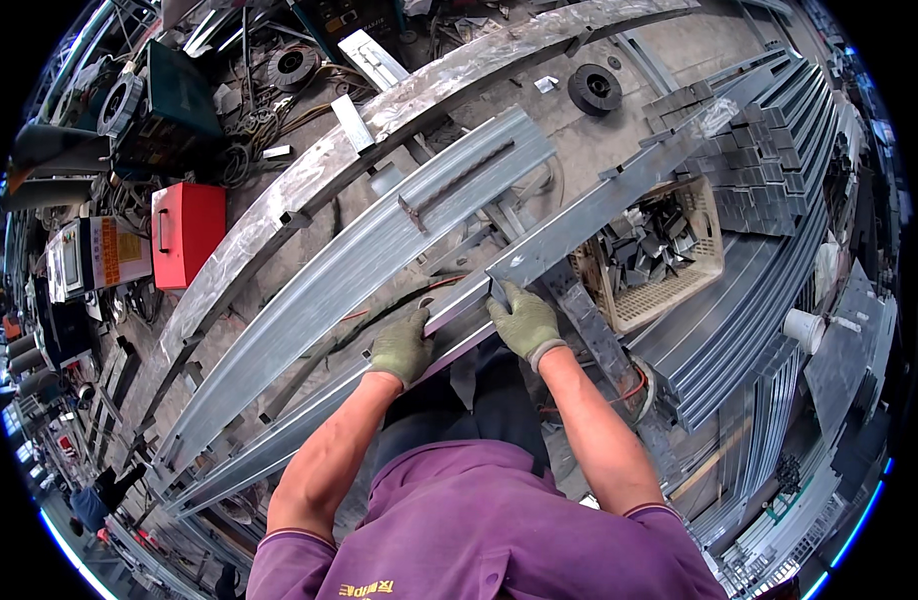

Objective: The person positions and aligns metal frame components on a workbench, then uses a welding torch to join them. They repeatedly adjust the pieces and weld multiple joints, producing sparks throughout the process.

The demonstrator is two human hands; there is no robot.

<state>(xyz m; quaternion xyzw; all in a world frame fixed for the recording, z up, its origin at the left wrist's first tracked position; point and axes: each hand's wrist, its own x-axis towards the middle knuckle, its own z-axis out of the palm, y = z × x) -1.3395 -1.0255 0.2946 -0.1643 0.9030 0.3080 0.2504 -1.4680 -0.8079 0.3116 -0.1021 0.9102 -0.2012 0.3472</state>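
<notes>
A long grey metal channel (329, 405) runs slantwise in front of my body, from the lower left toward the upper right. My left hand (402, 347), in a green work glove, is closed over this channel. On the right, my gloved right hand (526, 322) pinches a small flat metal piece (499, 291) against the channel, beside a squared step. Its fingertips are partly hidden. Beyond that step a wider metal beam (579, 222) continues in the same line. Farther off lies a broad ribbed metal panel (369, 265), with a rusty bar (466, 180) resting on it.
A curved metal beam (269, 205) arcs across the far side. At right stands a plastic crate (717, 230) of metal offcuts, near stacked steel profiles (669, 350) and small blocks (754, 165). A black spool (594, 90), a red box (189, 235) and loose cables lie around.
</notes>
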